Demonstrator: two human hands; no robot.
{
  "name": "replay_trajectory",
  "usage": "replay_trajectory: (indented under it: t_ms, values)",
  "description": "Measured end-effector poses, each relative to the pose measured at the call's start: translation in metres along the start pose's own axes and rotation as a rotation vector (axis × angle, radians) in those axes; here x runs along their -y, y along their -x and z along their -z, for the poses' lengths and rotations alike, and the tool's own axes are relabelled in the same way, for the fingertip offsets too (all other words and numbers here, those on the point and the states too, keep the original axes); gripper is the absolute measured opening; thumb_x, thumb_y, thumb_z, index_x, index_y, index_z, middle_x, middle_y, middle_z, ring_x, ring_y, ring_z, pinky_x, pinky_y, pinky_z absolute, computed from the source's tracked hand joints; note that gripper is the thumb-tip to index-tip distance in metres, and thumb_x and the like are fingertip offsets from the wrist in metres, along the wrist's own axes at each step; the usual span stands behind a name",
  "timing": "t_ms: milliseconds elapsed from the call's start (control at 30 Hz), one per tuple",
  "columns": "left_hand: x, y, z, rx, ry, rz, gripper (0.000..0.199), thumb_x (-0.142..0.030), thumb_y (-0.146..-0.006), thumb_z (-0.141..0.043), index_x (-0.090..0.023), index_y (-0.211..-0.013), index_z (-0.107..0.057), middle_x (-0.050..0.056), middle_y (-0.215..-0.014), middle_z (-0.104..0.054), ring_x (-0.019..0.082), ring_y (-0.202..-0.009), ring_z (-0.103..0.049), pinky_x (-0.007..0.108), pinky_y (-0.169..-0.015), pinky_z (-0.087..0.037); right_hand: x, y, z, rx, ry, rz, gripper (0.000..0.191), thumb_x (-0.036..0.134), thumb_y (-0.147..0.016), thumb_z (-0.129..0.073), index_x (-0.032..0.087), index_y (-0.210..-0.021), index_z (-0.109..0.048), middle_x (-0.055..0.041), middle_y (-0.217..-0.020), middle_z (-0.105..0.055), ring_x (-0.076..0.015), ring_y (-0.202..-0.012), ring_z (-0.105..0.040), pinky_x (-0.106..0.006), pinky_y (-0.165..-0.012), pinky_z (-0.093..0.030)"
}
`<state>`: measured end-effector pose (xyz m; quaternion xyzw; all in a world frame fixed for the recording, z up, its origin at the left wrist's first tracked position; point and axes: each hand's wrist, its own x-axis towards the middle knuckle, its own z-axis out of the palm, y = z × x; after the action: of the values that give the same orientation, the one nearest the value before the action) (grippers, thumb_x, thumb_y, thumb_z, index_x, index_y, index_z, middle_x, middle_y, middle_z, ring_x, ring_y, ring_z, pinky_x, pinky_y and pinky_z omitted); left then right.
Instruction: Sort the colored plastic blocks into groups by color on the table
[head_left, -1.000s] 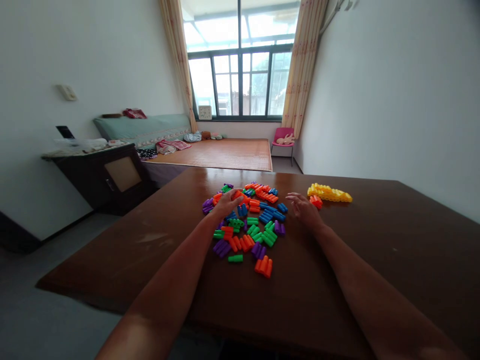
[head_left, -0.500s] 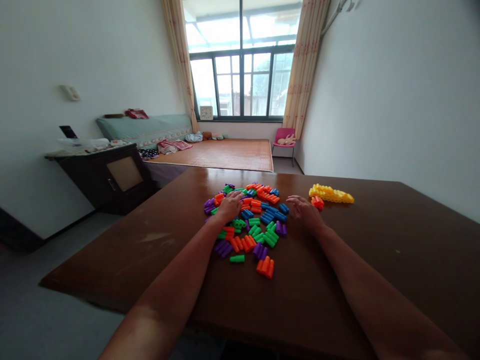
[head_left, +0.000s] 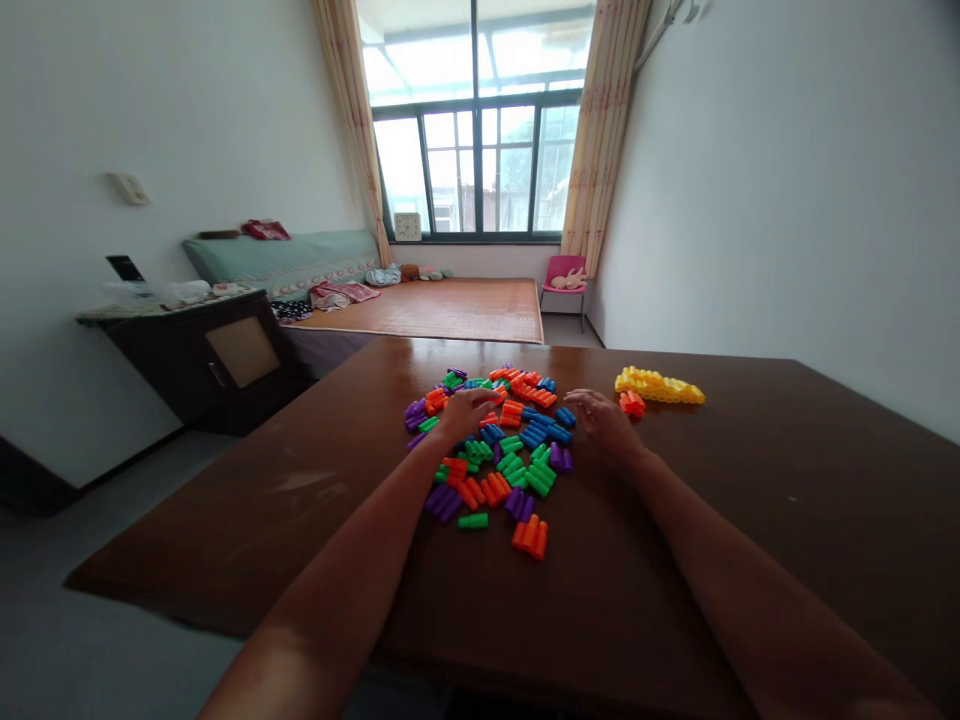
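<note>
Many small plastic building blocks made of joined tubes lie in a loose heap on the brown table (head_left: 322, 490). My left hand (head_left: 466, 410) is over the heap's upper left part, its fingertips and thumb closed at an orange block (head_left: 499, 397). The hand partly hides the blocks beneath it. Right of the heap, my right hand (head_left: 600, 415) hovers with loosely curved fingers apart and nothing seen in them. Its fingertips are near a blue block (head_left: 565, 416). Green blocks (head_left: 540, 477) and a purple block (head_left: 520, 503) lie nearer to me.
A long yellow row of joined blocks (head_left: 660, 386) lies beyond my right hand, with an orange block (head_left: 632, 403) beside it. One orange block (head_left: 530, 537) lies closest to me. Past the table are a bed (head_left: 450, 305), a dark cabinet (head_left: 217, 350) and a pink chair (head_left: 565, 275).
My left hand has turned and shifted slightly, and an orange block at its fingertips has moved a little to the right. My right hand stays in nearly the same place. The view has shifted slightly.
</note>
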<state>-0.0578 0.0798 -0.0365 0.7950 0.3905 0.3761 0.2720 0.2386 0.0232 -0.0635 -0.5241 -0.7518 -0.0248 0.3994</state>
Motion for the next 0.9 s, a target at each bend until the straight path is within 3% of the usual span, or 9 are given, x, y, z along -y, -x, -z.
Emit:
replay_trajectory:
  t_ms: [133,300,400,467,533,600,700,767,900]
  values:
    - [-0.020,0.005,-0.004,0.066,0.477,0.084,0.039,-0.046,-0.078,-0.071,-0.014,-0.101,-0.068,0.007,-0.085,-0.073,0.020,-0.081,-0.070,0.036,-0.081,-0.055,0.035,-0.007,-0.009,-0.051,-0.229,-0.061,0.026,0.032,-0.090,-0.054,0.024,-0.112,-0.064,-0.0053,-0.101,-0.070,-0.0175,-0.078,-0.067,-0.034,-0.072,-0.057]
    - [-0.036,0.011,-0.013,0.195,0.613,0.127,0.040,-0.047,-0.071,-0.077,-0.016,-0.089,-0.060,0.003,-0.075,-0.068,0.016,-0.069,-0.067,0.030,-0.069,-0.053,0.073,-0.008,-0.021,0.003,-0.401,0.009,0.045,0.036,-0.083,-0.066,0.027,-0.126,-0.055,-0.0062,-0.112,-0.066,-0.0173,-0.083,-0.065,-0.032,-0.068,-0.058]
    - [-0.031,0.009,-0.010,0.108,0.398,0.079,0.027,-0.037,-0.074,-0.073,-0.016,-0.082,-0.058,0.001,-0.071,-0.065,0.015,-0.069,-0.064,0.028,-0.066,-0.051,0.071,-0.006,-0.023,-0.012,-0.364,0.000,0.044,0.031,-0.085,-0.063,0.026,-0.128,-0.055,-0.0070,-0.109,-0.066,-0.0187,-0.087,-0.064,-0.035,-0.074,-0.058]
    - [-0.022,0.007,-0.004,-0.020,0.115,0.073,0.013,-0.027,-0.076,-0.067,-0.017,-0.077,-0.059,0.001,-0.072,-0.064,0.016,-0.072,-0.063,0.030,-0.070,-0.052,0.061,-0.004,-0.023,-0.035,-0.316,-0.018,0.040,0.027,-0.087,-0.058,0.025,-0.127,-0.056,-0.0076,-0.110,-0.066,-0.0187,-0.087,-0.064,-0.036,-0.077,-0.057]
    - [-0.014,0.007,0.000,-0.063,-0.173,0.084,0.002,-0.019,-0.076,-0.063,-0.018,-0.076,-0.062,0.003,-0.079,-0.066,0.019,-0.081,-0.063,0.035,-0.080,-0.052,0.048,-0.003,-0.023,-0.054,-0.275,-0.041,0.038,0.023,-0.086,-0.054,0.024,-0.124,-0.058,-0.0087,-0.114,-0.065,-0.0178,-0.083,-0.064,-0.036,-0.076,-0.057]
    - [-0.007,0.006,-0.001,-0.037,-0.374,0.035,0.008,-0.018,-0.078,-0.061,-0.018,-0.083,-0.067,0.008,-0.098,-0.069,0.024,-0.099,-0.062,0.041,-0.092,-0.049,0.038,-0.003,-0.023,-0.068,-0.245,-0.061,0.035,0.020,-0.086,-0.052,0.023,-0.119,-0.060,-0.0092,-0.118,-0.064,-0.0170,-0.080,-0.064,-0.036,-0.075,-0.057]
    - [-0.003,0.003,-0.014,0.043,-0.490,-0.158,0.027,-0.020,-0.085,-0.055,-0.021,-0.107,-0.070,0.009,-0.130,-0.060,0.027,-0.125,-0.050,0.043,-0.108,-0.039,0.035,-0.002,-0.024,-0.069,-0.222,-0.072,0.032,0.018,-0.085,-0.050,0.023,-0.114,-0.063,-0.0090,-0.119,-0.064,-0.0168,-0.082,-0.064,-0.035,-0.076,-0.057]
    - [-0.002,-0.001,-0.025,0.139,-0.511,-0.223,0.037,-0.017,-0.088,-0.049,-0.022,-0.121,-0.065,0.008,-0.135,-0.058,0.025,-0.130,-0.045,0.042,-0.112,-0.035,0.037,-0.002,-0.024,-0.052,-0.218,-0.060,0.032,0.017,-0.086,-0.049,0.023,-0.114,-0.064,-0.0090,-0.121,-0.064,-0.0176,-0.086,-0.065,-0.034,-0.077,-0.057]
    - [-0.003,-0.005,-0.032,0.228,-0.584,-0.163,0.046,-0.017,-0.086,-0.054,-0.022,-0.132,-0.058,0.011,-0.130,-0.058,0.026,-0.122,-0.052,0.041,-0.106,-0.041,0.042,-0.002,-0.025,-0.038,-0.218,-0.034,0.034,0.015,-0.086,-0.047,0.023,-0.114,-0.065,-0.0089,-0.123,-0.063,-0.0197,-0.098,-0.065,-0.034,-0.079,-0.057]
